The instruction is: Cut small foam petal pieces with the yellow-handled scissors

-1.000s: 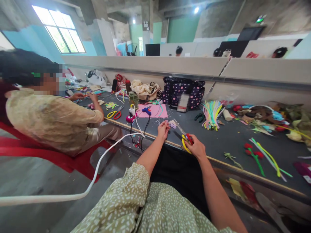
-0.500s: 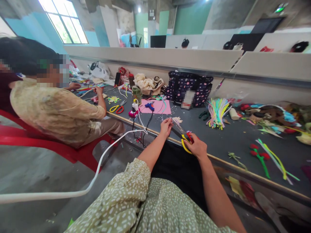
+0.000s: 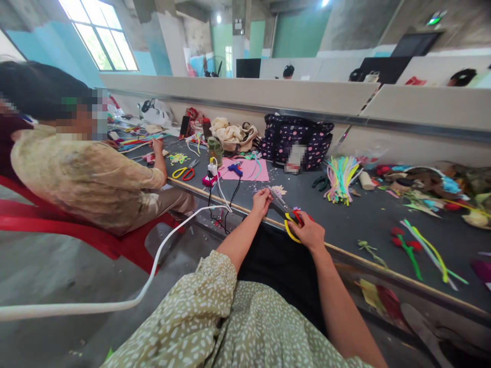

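Note:
My right hand [image 3: 311, 232] grips a pair of scissors [image 3: 292, 219] by its red and yellow handles, over the table's front edge. The blades point away and to the left, their tips close to the fingers of my left hand [image 3: 262, 201]. Those fingers are pinched together; whatever they hold is too small to make out. Just beyond the blades lies a small heap of pale clippings [image 3: 278, 190] on the dark tabletop.
A blue glue gun [image 3: 235, 168] rests on a pink sheet [image 3: 253, 170], with a pink power block [image 3: 209, 178] nearby. Bundled pipe cleaners [image 3: 341, 179] stand right of a dotted bag [image 3: 296, 142]. A white cable [image 3: 180, 225] crosses at left, where a co-worker [image 3: 84, 174] sits.
The view has shifted very slightly. My hands and the scissors keep nearly the same position, with the blade tips still beside my left fingers.

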Available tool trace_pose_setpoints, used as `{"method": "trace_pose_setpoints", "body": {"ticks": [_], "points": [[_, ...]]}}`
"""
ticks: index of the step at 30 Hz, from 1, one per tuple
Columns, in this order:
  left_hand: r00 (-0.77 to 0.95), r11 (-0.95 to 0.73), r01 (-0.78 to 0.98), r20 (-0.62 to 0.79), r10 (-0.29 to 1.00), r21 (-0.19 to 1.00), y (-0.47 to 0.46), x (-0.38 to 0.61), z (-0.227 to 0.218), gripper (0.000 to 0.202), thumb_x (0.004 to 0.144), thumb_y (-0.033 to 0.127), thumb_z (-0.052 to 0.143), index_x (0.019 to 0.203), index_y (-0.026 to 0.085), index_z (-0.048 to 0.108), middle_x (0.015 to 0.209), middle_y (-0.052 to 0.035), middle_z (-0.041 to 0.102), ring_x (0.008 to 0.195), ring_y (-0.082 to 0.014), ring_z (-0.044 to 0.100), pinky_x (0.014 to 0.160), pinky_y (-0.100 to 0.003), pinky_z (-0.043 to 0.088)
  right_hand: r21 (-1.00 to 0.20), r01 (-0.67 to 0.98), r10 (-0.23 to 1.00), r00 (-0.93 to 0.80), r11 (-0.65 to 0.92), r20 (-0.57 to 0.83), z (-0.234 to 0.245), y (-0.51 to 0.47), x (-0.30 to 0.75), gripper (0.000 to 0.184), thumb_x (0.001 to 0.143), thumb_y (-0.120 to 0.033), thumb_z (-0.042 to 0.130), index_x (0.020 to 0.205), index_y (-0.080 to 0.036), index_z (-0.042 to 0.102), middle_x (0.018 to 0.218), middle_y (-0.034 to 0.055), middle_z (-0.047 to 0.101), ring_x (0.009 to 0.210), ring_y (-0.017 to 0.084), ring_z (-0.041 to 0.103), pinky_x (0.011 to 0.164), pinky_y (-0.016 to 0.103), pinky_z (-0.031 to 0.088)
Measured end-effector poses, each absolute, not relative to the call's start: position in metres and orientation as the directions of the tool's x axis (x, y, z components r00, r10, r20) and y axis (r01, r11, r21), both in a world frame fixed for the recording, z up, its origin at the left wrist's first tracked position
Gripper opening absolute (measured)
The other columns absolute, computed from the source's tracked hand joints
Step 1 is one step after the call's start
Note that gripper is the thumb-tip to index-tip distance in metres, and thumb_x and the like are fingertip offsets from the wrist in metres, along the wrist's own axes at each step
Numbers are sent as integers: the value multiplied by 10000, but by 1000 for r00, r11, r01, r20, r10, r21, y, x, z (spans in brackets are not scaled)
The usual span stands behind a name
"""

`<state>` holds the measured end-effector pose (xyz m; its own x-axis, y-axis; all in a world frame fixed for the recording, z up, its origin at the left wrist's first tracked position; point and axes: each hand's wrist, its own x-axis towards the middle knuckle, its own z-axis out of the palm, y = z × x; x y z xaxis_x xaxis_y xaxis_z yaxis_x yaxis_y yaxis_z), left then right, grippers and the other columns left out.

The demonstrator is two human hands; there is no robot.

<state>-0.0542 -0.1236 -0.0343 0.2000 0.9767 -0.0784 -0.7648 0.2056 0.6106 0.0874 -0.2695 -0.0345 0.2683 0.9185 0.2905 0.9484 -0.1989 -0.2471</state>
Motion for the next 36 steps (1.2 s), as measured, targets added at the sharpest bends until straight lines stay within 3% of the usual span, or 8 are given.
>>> {"method": "trace_pose_setpoints", "body": {"ticks": [21, 36], "points": [[268, 250, -707, -76, 960, 662, -125, -53, -33, 239, 598, 149, 763, 799, 109, 639, 615, 15, 592, 469, -41, 489, 568, -216, 422, -294, 933, 891, 305, -208, 337, -40, -268, 88, 599, 759, -671, 446, 1200, -280, 544, 902, 36, 683, 795, 224, 623, 671, 305, 419], [238, 235, -755, -78, 968, 612, -122, -56, -33, 257, 601, 125, 736, 849, 116, 668, 568, 24, 577, 467, -34, 476, 561, -194, 409, -250, 946, 904, 283, -207, 320, -34, -272, 82, 601, 773, -663, 429, 1228, -283, 530, 951, 47, 679, 844, 236, 621, 688, 314, 425]]}}
